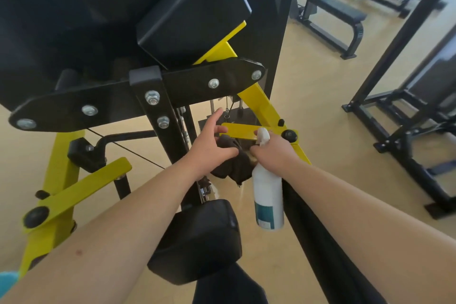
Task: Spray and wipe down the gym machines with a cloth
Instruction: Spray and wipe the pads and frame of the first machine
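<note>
Showing, centre of scene: left hand (209, 147) pinching a dark cloth (233, 165), forefinger raised, cloth bunched just under the short yellow bar (238, 131) of the black-and-yellow machine (192, 84); right hand (275, 153) clamped round the neck of a white spray bottle (267, 195) hanging just right of the cloth.

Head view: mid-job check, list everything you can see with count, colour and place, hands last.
gym machine: one, black and yellow, fills left and centre
upper pad: one, black, top centre of the machine
lower pad: one, black, bottom centre
bench: one, black, upper right
rack frame: one, black, right side
floor: tan
cloth: one, dark, hanging between the hands
spray bottle: one, white with teal label, hanging from the right hand
left hand: pinches the cloth, centre
right hand: grips the bottle's neck, beside the left hand
</note>
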